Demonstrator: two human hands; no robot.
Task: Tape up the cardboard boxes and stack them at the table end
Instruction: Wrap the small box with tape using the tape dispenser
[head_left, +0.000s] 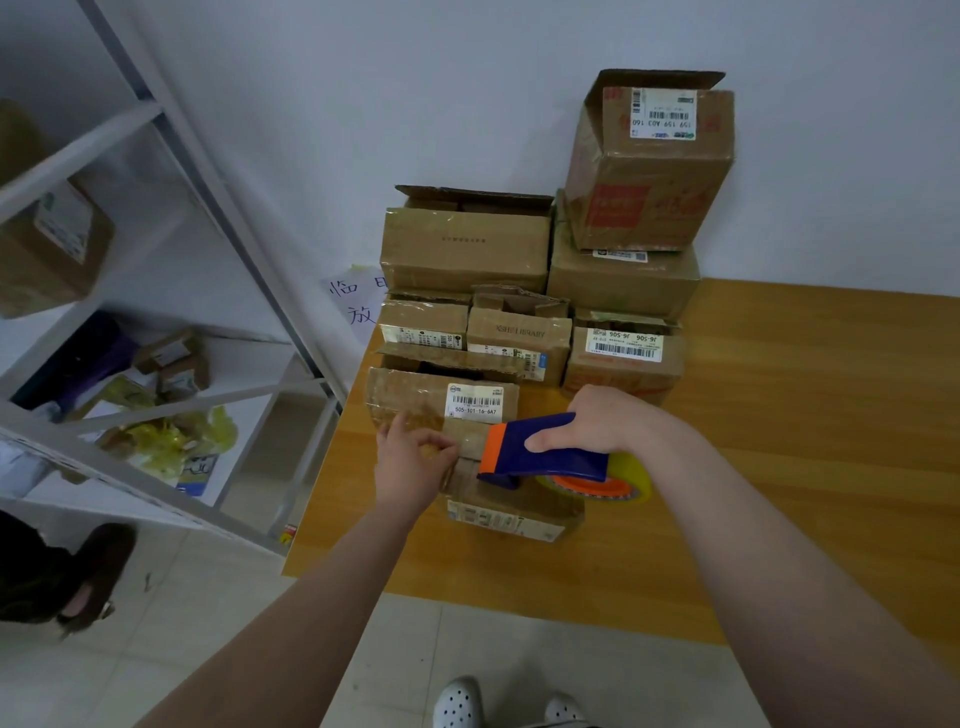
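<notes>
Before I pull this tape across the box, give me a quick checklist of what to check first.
1. Left hand steadying the box: ok, it rests on the top.
2. Right hand gripping the tape dispenser: ok.
3. Dispenser head against the box top: looks ok.
4. Tape on the roll: ok, plenty shows.
5. Flaps closed under the tape: cannot tell, hands cover the seam.
6. Room by the stacked boxes: ok, the table beside them shows bare wood.
</notes>
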